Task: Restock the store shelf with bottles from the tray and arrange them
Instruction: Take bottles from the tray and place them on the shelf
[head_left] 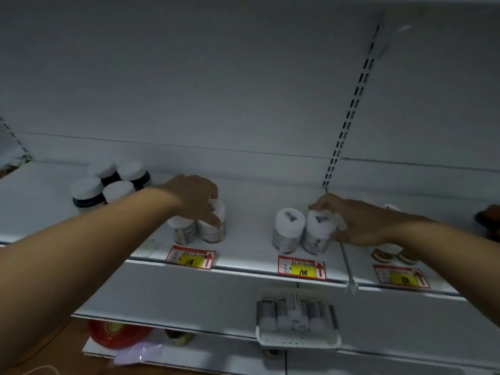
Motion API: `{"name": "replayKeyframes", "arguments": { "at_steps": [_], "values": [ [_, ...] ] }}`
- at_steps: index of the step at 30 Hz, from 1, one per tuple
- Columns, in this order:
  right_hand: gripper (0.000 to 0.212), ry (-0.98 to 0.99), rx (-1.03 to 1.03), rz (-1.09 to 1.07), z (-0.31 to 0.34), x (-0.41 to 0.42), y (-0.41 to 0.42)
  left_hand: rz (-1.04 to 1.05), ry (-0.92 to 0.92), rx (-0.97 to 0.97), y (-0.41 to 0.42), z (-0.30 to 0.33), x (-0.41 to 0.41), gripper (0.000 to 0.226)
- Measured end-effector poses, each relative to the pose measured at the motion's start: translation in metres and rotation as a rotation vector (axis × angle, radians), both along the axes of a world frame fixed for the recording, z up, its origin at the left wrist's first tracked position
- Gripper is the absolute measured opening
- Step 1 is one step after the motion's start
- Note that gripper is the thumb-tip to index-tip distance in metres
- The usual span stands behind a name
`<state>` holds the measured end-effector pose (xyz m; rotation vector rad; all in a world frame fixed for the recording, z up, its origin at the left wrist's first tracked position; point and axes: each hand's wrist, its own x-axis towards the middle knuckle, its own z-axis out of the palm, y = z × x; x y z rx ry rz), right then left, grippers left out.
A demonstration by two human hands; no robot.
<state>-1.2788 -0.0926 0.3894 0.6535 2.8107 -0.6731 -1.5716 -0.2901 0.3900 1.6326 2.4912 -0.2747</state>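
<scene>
On the white shelf (249, 239) stand two pairs of white-capped bottles. My left hand (193, 196) is closed over the cap of the right bottle (213, 228) of the left pair; its neighbour (181, 230) stands touching it. My right hand (357, 223) grips the right bottle (318, 232) of the other pair from its right side, next to a second bottle (288, 230). Below the shelf, a white tray (297, 341) holds several more bottles lying on their sides.
Several dark jars with white lids (108, 185) stand at the back left of the shelf. Price tags (301, 267) hang on the shelf's front edge. A slotted upright (349, 115) and a divider rail (346, 266) separate the right bay, where brown-banded jars (389, 253) sit. A red roll (116, 332) lies lower left.
</scene>
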Motion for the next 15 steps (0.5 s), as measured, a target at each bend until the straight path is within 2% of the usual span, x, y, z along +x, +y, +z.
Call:
{"name": "replayKeyframes", "arguments": {
  "at_steps": [3,5,7,8,10,11,13,15],
  "values": [
    [0.078,0.032,0.072,-0.023,0.011,0.009,-0.009,0.026,0.022,-0.016,-0.004,0.008,0.013,0.09],
    [0.068,0.208,0.191,-0.012,0.021,0.016,-0.021,-0.007,-0.015,0.196,-0.008,0.018,0.033,0.073],
    [0.052,0.428,0.333,0.054,0.027,0.027,-0.041,-0.149,-0.078,0.44,-0.012,0.025,0.062,0.038],
    [0.045,0.539,0.38,0.108,0.025,0.036,-0.053,-0.207,-0.113,0.455,-0.017,0.025,0.08,0.037],
    [0.035,0.677,0.341,0.279,0.013,0.057,-0.084,-0.237,-0.27,0.281,-0.028,0.016,0.117,0.044],
    [0.03,0.655,0.255,0.398,0.002,0.071,-0.097,-0.22,-0.368,0.148,-0.033,0.006,0.134,0.044],
    [0.021,0.446,0.09,0.607,-0.033,0.096,-0.113,-0.167,-0.483,-0.082,-0.04,-0.028,0.162,0.038],
    [0.019,0.215,-0.01,0.648,-0.075,0.117,-0.114,-0.098,-0.528,-0.233,-0.042,-0.071,0.176,0.029]
  ]
}}
